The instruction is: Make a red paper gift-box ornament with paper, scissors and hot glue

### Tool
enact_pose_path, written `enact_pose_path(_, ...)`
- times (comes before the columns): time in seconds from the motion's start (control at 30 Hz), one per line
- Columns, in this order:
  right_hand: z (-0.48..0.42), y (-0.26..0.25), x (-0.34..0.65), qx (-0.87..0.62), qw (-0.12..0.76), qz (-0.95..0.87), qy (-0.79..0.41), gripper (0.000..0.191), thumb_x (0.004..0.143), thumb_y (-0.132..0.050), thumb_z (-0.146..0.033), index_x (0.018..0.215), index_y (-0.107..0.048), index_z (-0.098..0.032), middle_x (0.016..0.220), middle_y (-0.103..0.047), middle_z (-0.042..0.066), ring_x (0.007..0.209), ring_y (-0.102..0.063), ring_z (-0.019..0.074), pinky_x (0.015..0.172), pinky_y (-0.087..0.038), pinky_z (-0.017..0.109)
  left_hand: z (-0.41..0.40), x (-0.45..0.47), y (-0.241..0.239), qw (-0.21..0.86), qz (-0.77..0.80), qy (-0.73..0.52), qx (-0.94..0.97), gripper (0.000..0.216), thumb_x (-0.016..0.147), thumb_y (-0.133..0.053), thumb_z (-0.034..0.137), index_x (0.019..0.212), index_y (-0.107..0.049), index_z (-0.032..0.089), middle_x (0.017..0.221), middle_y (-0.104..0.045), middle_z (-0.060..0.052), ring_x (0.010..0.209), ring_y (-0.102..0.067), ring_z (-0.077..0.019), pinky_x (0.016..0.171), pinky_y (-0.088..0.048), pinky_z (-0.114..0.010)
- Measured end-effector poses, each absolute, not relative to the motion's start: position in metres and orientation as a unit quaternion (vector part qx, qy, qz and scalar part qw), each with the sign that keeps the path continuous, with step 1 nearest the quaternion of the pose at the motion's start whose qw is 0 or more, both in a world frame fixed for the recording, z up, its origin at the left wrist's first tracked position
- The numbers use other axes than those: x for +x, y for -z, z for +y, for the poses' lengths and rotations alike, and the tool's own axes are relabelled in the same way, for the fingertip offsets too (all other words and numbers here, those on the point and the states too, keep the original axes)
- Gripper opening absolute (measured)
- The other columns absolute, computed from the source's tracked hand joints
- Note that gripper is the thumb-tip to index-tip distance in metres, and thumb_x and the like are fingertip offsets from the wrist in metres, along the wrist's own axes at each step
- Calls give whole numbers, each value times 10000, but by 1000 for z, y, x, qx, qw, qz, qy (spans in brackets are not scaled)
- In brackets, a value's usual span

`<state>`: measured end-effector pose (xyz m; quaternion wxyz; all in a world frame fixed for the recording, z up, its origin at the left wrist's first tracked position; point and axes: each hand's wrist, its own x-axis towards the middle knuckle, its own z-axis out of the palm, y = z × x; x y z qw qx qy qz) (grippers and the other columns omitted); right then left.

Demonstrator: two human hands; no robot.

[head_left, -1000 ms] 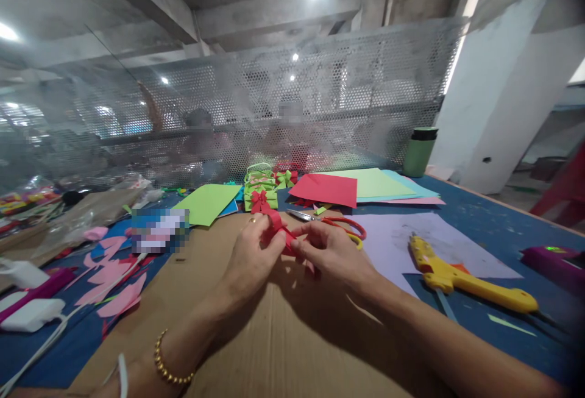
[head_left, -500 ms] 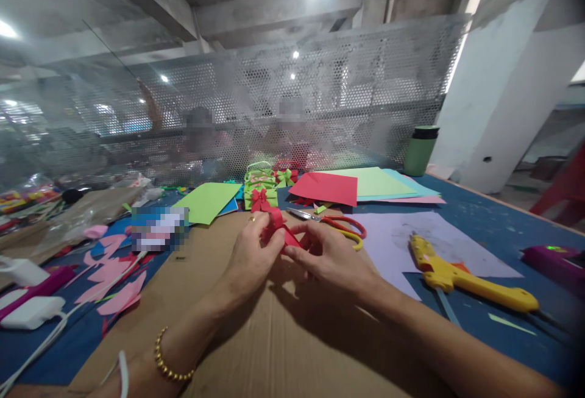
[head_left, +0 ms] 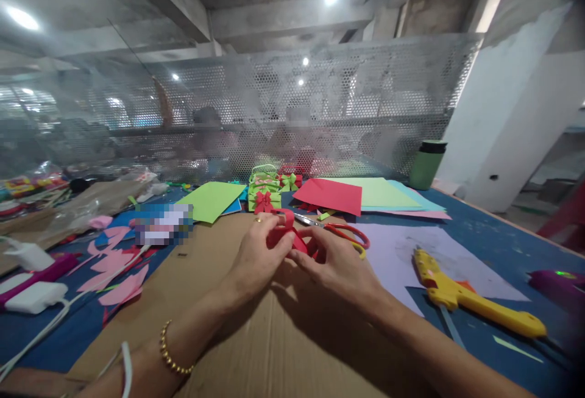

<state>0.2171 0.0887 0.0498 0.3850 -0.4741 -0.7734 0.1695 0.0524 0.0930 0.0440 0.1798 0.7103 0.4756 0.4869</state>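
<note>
Between both hands is a piece of folded red paper [head_left: 299,243], curled into a loop at its top left. My left hand [head_left: 264,248] pinches it from the left, thumb in front. From the right, my right hand [head_left: 333,256] has its thumb and fingers closed on the paper's other side; part of it is hidden by the fingers. Just behind the right hand lie scissors [head_left: 350,233] with red and yellow handles. Beyond the hands stand small green paper bags [head_left: 264,186], the front one with a red bow [head_left: 264,202].
Cardboard [head_left: 214,325] covers the table under my hands. A yellow glue gun [head_left: 479,306] rests at right, partly on lilac paper [head_left: 439,258]. Red paper [head_left: 329,195] and other coloured sheets lie behind. Pink scraps [head_left: 114,261] and white cables are at left; a green bottle [head_left: 428,166] stands back right.
The view has tilted and shifted slightly. Both hands still hold the red paper, which has turned a little between the fingers; its loop now stands more upright.
</note>
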Motion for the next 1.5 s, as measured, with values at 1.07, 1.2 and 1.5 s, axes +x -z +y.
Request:
enact_pose_path(1.07,105,-68,247,-372,500,-524,-581,381,723,-824,-486,765,-625,-164,549,-560,-49,395,-508,71,373,-391,176,95,23,-50,544,374,-570,490,703,783,-746,405,1372,-430,186,1311,-556,-183,1037,-639,-267,856,-518,-409)
enact_pose_path(1.2,102,-62,242,-336,499,-514,-611,381,738,-813,-490,822,-623,-171,605,-606,-32,402,-527,76,375,-420,185,80,30,-57,658,230,-517,497,651,748,-820,310,1315,-533,171,1264,-614,-172,1024,-649,-260,867,-520,-398)
enact_pose_path(1.5,93,-63,238,-385,404,-677,-478,435,869,-644,-572,1024,-635,-166,619,-629,-3,497,-598,139,489,-461,258,86,30,-51,616,259,-550,501,430,669,-869,236,1060,-722,132,1002,-730,-108,815,-643,-181,752,-510,-315)
